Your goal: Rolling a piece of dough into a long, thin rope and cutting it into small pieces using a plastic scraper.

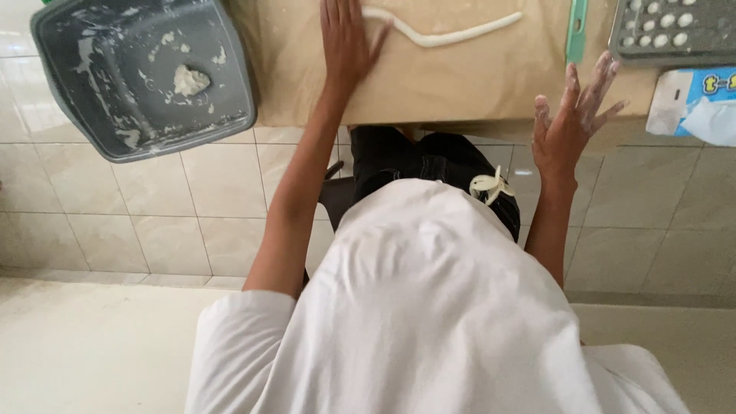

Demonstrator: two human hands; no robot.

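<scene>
White shirt point(429, 307), then spread left hand point(346, 42) flat beside thin, pale dough rope point(452, 32).

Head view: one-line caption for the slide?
Left hand flat on a brown board beside a dough rope; floury right hand lifted with fingers spread; grey tub at left.

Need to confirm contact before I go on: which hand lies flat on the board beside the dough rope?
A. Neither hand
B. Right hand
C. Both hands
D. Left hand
D. The left hand lies palm-down on the board with its fingers at the end of the dough rope, while the right hand, dusted with flour, is lifted with fingers spread near the board's edge.
</scene>
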